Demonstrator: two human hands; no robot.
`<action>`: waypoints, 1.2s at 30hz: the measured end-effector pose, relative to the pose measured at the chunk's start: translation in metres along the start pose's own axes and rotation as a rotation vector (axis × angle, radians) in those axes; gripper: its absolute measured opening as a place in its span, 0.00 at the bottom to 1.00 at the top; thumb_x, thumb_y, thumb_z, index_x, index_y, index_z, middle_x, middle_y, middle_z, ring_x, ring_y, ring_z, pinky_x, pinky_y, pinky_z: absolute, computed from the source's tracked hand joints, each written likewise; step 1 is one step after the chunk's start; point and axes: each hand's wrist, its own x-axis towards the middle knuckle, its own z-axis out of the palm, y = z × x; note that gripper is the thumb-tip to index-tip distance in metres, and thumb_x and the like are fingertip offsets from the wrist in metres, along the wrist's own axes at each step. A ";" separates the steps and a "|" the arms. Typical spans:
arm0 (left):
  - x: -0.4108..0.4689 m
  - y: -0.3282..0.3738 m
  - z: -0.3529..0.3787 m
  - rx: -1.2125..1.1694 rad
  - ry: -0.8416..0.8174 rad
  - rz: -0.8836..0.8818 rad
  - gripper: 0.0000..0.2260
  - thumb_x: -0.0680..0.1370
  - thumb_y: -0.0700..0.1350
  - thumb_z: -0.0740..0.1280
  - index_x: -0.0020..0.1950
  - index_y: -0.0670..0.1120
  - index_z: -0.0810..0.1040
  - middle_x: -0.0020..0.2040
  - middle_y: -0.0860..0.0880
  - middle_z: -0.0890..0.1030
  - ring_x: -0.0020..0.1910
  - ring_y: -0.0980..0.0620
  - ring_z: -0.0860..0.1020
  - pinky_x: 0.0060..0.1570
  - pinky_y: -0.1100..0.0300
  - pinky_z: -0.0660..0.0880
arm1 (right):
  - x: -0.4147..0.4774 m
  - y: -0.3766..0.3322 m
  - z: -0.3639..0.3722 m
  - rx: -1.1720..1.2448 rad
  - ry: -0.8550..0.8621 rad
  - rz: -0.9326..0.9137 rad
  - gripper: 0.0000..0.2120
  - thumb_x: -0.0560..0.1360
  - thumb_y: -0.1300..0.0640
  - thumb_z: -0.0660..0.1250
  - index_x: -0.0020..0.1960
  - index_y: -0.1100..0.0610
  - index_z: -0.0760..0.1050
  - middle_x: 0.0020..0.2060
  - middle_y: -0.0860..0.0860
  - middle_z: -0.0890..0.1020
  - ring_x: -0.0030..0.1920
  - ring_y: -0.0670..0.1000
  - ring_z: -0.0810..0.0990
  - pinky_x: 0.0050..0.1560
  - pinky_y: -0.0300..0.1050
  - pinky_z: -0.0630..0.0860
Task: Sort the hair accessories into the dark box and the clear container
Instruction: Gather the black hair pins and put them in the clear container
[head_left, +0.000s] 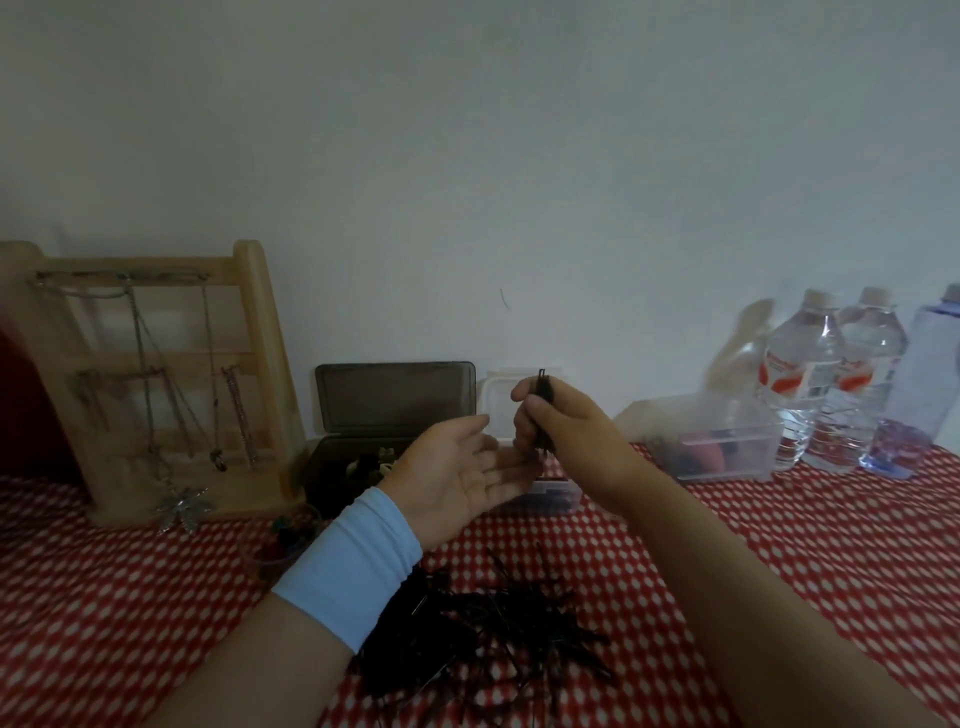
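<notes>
My right hand (563, 423) grips a small upright bundle of black bobby pins (543, 410) above the table, with the pin tips sticking out above and below the fist. Just to its left, my left hand (465, 475) lies palm up with straight fingers under the bundle. A large pile of black bobby pins (498, 634) lies on the cloth in front of me. The dark box (387, 410) stands with its lid up behind my left hand, with a few accessories inside. A clear container (550, 493) sits right of it, mostly hidden by my hands.
A wooden jewellery rack (156, 379) with hanging necklaces stands at the left. A second clear box (717, 441) with coloured items and several water bottles (810, 374) stand at the right by the wall. A red and white checked cloth (779, 545) covers the table.
</notes>
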 end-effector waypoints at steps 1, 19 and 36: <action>0.001 0.001 -0.002 0.249 0.085 0.054 0.15 0.83 0.46 0.60 0.63 0.36 0.71 0.54 0.36 0.83 0.51 0.41 0.83 0.50 0.51 0.81 | 0.001 0.000 -0.002 -0.022 0.009 0.008 0.10 0.85 0.61 0.53 0.53 0.56 0.73 0.31 0.47 0.74 0.33 0.47 0.72 0.36 0.39 0.73; 0.014 -0.005 -0.032 1.691 0.106 0.722 0.11 0.82 0.47 0.61 0.62 0.52 0.76 0.57 0.55 0.75 0.59 0.57 0.71 0.61 0.60 0.68 | 0.000 -0.002 -0.033 -0.989 -0.161 0.003 0.11 0.79 0.56 0.69 0.60 0.50 0.81 0.52 0.45 0.82 0.49 0.42 0.79 0.56 0.37 0.74; -0.005 -0.031 -0.013 2.023 -0.375 0.230 0.13 0.80 0.48 0.64 0.63 0.49 0.81 0.59 0.49 0.75 0.59 0.49 0.73 0.64 0.55 0.68 | -0.052 0.006 -0.022 -1.448 -0.277 0.177 0.12 0.78 0.54 0.66 0.61 0.48 0.81 0.56 0.50 0.82 0.54 0.52 0.80 0.57 0.45 0.76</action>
